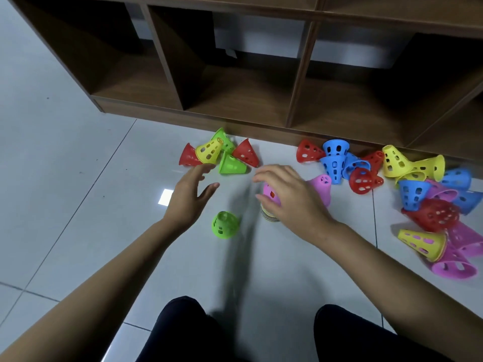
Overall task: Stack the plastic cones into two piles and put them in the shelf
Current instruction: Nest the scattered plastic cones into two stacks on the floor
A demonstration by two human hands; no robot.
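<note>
we log: right hand (290,197) curled round pink cone (270,193) atop 1 stack (269,216) on floor (78,205) | left hand (188,194) spread, holds nothing, near green cone (224,224) | loose cones (363,180) by shelf (235,121)

We have one view only, from a camera worn on the person's head. We look forward and steeply down along both forearms onto the tiled floor (65,178). The shelf (235,121) crosses the top and the knees (183,330) the bottom. We sit close, with the left hand (188,197), right hand (290,202) and pile of cones (270,195) mid-frame.
</note>
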